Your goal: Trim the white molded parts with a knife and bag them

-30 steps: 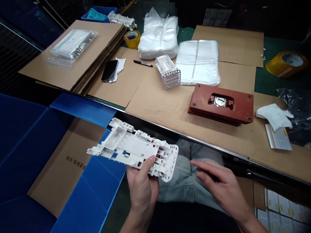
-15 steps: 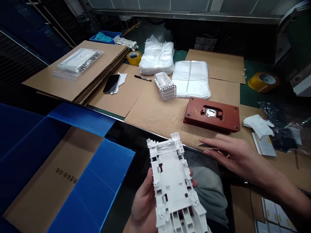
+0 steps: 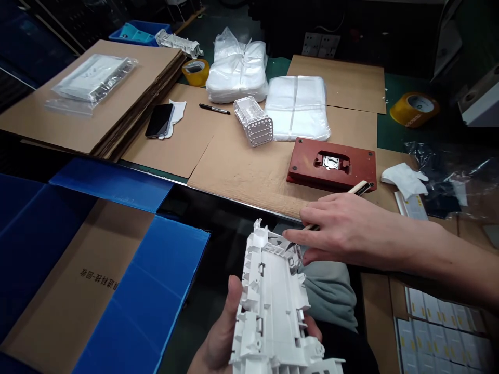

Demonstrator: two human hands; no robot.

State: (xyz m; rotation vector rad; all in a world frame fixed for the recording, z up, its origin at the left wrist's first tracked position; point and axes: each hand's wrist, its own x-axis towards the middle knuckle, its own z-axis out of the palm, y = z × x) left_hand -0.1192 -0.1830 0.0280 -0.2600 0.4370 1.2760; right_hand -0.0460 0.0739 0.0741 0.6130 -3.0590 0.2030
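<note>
My left hand (image 3: 220, 337) is wrapped around a long white plastic frame (image 3: 276, 306), with the thumb on its left side and fingertips showing at its right edge. The frame is tilted, its far end raised. My right hand (image 3: 335, 226) grips a slim craft knife (image 3: 359, 188) whose pale handle sticks out behind the knuckles. Its dark tip is at the far right corner of the frame, where my index finger also reaches; whether the blade touches the plastic I cannot tell. Just beyond the right hand lies a red fixture block (image 3: 331, 165) with a metal piece in its recess.
A second white plastic part (image 3: 253, 122) lies beside bundled plastic bags (image 3: 298, 109). Tape rolls (image 3: 415, 109), a phone (image 3: 159, 120), a pen (image 3: 214, 108) and a white glove (image 3: 404, 179) are on the bench. Stacked cardboard (image 3: 89, 109) stands left, above an open blue box (image 3: 175, 270).
My right hand has moved left with the knife, from the bench edge to the frame's far end. The frame has been turned and tilted in my left hand. The view has shifted slightly.
</note>
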